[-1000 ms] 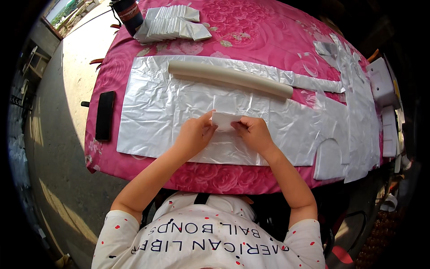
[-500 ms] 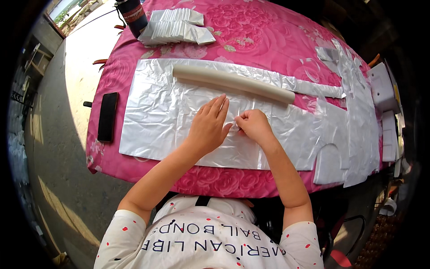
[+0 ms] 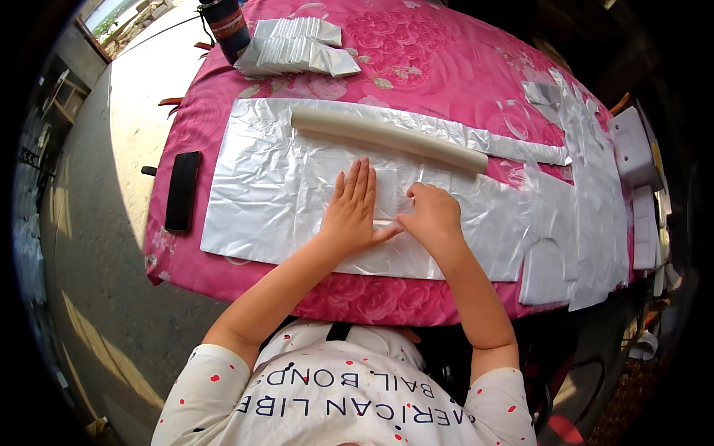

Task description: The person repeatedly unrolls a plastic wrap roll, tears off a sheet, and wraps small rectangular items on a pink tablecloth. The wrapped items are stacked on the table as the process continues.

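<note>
A stack of shiny white plastic sheeting (image 3: pixel 256 208), seemingly plastic bags, lies flat along the near side of the table. My left hand (image 3: pixel 349 212) rests on its middle, palm down with the fingers stretched out and the thumb pointing right. Just to its right, my right hand (image 3: pixel 435 214) is over the same plastic. Its fingers are bent, the thumb is apart from the forefinger, and I see nothing between them. The left thumb tip is close to the right thumb. Beyond both hands a long beige tube (image 3: pixel 387 138) lies slantwise across the plastic.
A black phone (image 3: pixel 183 192) lies left on the pink flowered tablecloth (image 3: pixel 401 44). Folded silvery packets (image 3: pixel 297 48) are fanned beside a dark bottle (image 3: pixel 224 30) at the far left. Loose plastic scraps (image 3: pixel 599 201) spread at right, near white boxes (image 3: pixel 634 149).
My right hand's pinched thumb and finger have come apart, and the hand has shifted slightly right. My left hand has turned to point more straight ahead, its thumb spread wider.
</note>
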`<state>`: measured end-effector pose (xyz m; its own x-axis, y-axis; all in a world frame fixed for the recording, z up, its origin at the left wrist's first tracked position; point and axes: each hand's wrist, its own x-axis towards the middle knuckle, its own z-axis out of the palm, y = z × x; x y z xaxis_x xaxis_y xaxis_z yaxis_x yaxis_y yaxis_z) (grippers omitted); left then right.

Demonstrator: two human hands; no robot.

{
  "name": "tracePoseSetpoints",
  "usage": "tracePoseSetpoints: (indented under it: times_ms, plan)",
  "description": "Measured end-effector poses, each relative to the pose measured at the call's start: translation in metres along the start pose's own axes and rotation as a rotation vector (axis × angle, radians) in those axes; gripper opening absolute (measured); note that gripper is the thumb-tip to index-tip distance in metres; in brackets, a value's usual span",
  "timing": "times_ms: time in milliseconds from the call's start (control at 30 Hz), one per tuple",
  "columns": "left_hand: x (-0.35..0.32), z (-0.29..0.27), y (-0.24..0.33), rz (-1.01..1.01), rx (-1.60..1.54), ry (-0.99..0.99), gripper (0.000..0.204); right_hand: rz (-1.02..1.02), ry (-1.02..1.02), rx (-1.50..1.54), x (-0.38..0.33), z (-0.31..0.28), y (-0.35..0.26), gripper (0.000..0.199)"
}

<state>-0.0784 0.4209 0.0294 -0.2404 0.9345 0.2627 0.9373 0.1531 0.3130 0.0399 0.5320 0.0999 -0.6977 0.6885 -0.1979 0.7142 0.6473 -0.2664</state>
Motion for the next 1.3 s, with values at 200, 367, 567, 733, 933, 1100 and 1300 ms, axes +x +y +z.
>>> tracePoseSetpoints:
  times_ms: [200,367,567,733,933,1100,1300]
  plan:
    - [-0.065,-0.058,0.000,-0.199,-0.728,-0.009,0.059,-0.652,0.369,0.024,0.037,0.041,-0.015,0.053]
    - [-0.177,-0.094,-0.008,-0.996,-1.426,-0.651,0.029,-0.616,0.159,0.124,-0.004,0.077,-0.057,0.066]
    - [-0.228,-0.087,0.002,-1.369,-1.788,-0.048,0.024,-0.718,-0.109,0.472,-0.101,0.118,-0.115,0.068]
    - [-0.231,-0.082,0.003,-1.171,-1.394,-0.043,0.014,-0.959,-0.163,0.390,-0.109,0.109,-0.126,0.049]
    - [-0.180,-0.121,-0.008,-0.401,-0.520,0.032,0.018,-1.155,-0.067,0.285,-0.066,0.068,-0.100,0.010]
    - [-0.164,-0.124,-0.016,-0.399,-0.557,0.173,0.029,-0.746,-0.019,0.772,0.029,0.009,-0.069,0.009]
    - [-0.153,-0.120,-0.013,-0.327,-0.600,0.062,0.028,-0.120,0.207,1.451,0.217,-0.008,-0.046,0.018]
